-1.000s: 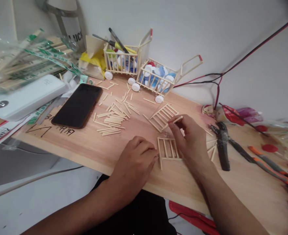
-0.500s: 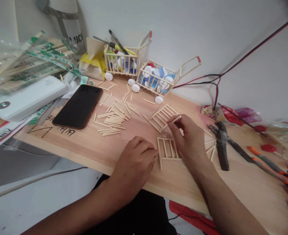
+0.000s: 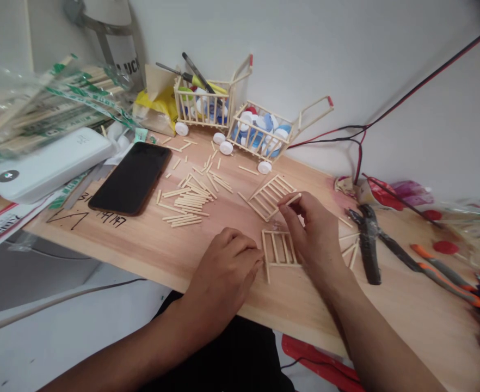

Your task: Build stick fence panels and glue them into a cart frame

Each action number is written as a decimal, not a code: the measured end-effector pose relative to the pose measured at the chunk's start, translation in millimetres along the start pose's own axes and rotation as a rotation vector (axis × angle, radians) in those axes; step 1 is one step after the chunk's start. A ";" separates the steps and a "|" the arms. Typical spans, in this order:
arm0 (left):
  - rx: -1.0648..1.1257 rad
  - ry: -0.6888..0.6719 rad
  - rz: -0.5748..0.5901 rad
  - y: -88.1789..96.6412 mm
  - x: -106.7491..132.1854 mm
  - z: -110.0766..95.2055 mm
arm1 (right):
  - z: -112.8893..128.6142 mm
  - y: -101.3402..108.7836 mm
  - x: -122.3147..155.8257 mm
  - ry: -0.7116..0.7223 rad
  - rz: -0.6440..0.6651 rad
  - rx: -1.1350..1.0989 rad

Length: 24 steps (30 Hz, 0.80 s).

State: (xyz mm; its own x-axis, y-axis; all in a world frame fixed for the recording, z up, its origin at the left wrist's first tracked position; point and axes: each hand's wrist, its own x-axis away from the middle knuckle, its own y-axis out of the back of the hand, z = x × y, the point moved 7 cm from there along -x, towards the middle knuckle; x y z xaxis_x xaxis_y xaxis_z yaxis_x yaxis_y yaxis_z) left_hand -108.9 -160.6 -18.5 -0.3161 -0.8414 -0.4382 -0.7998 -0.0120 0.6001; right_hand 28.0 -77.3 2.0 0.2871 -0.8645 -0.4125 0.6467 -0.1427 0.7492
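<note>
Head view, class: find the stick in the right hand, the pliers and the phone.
Stick [image 3: 294, 199], head view, exposed middle.
Pliers [image 3: 370, 258], head view, black handle.
Phone [image 3: 129, 178], head view, dark screen.

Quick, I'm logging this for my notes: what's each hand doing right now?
Left hand: closed, fingers curled, nothing visibly held.
Right hand: closed, pinching a wooden stick in its fingers.

Compared with a second ago, my right hand [image 3: 315, 231] has shifted slightly left, and the wooden stick [image 3: 293, 199] pinched in it shows less length past my fingers.
</note>
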 end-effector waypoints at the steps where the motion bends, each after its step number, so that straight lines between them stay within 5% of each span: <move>1: 0.001 0.001 0.000 0.0 -0.2 0.0 | 0.3 0.0 0.0 0.001 -0.001 0.000; 24: -0.018 0.055 -0.007 0.5 -0.2 2.4 | 1.8 -2.2 -1.4 0.031 -0.001 -0.009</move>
State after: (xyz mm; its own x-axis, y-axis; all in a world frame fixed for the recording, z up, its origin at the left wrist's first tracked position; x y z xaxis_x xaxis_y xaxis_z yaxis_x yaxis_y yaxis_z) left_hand -110.4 -159.1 -19.7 -0.2816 -0.8697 -0.4054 -0.7927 -0.0272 0.6090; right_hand 24.8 -76.7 1.9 0.3077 -0.8492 -0.4292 0.6533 -0.1395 0.7442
